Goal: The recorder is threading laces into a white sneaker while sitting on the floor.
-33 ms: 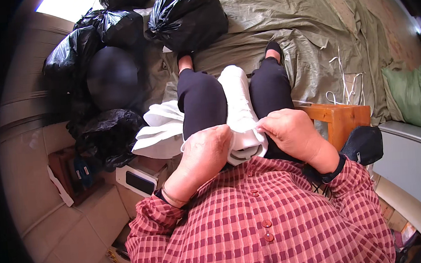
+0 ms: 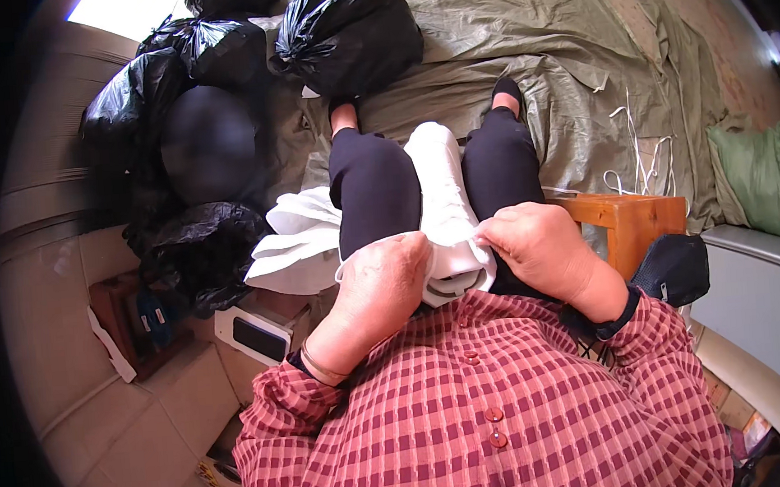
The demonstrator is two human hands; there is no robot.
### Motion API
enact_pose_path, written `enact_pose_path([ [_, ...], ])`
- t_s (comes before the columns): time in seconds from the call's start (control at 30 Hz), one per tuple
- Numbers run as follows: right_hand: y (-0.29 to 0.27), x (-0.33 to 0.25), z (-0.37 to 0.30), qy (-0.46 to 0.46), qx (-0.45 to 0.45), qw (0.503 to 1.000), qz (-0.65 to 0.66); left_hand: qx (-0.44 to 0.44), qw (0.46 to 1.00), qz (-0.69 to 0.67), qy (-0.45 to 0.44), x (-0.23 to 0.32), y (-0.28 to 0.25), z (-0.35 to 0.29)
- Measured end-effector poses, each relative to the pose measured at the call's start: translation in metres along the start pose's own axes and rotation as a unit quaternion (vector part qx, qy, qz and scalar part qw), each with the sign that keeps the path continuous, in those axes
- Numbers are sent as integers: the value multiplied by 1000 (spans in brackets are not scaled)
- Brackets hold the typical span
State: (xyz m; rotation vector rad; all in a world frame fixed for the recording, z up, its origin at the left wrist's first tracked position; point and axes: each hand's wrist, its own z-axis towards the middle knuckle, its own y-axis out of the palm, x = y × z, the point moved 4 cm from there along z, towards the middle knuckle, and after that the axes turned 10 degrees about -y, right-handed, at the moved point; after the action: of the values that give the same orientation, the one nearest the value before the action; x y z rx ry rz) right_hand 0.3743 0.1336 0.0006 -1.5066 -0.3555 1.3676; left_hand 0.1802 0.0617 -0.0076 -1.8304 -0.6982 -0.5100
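Here, white roll [image 2: 443, 181]: near end between hands [image 2: 537, 244].

My left grip [image 2: 385, 271] and right grip [image 2: 534, 241] hold long white material [image 2: 441, 181] (lying between my knees [image 2: 375, 190]); a black bag [image 2: 353, 38] sits by my left foot [image 2: 343, 116].

bundle [image 2: 444, 181]: white | shirt [image 2: 420, 413]: maroon-and-pink check (buttons [image 2: 495, 413] reddish too) | trousers [image 2: 375, 186]: black | tarp [image 2: 537, 16]: olive-grey
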Motion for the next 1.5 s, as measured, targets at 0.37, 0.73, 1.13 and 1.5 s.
enact_pose_path([
  [0.37, 13, -31, -15, 54, 62, 988, -132, 182, 980, 23, 77, -5, 20, -21],
  [0.73, 20, -39, -10, -38, 42, 985, -160, 80, 940, 267, 196, 22, 14, -18],
  [1.13, -19, -47, 14, 84, 65, 911, 399, 168, 950, -202, 172, 23, 3, -17],
  [1.5, 9, -25, 8, 239, 174, 773, 562, 59, 843, -533, -46, 21, 15, -18],
])
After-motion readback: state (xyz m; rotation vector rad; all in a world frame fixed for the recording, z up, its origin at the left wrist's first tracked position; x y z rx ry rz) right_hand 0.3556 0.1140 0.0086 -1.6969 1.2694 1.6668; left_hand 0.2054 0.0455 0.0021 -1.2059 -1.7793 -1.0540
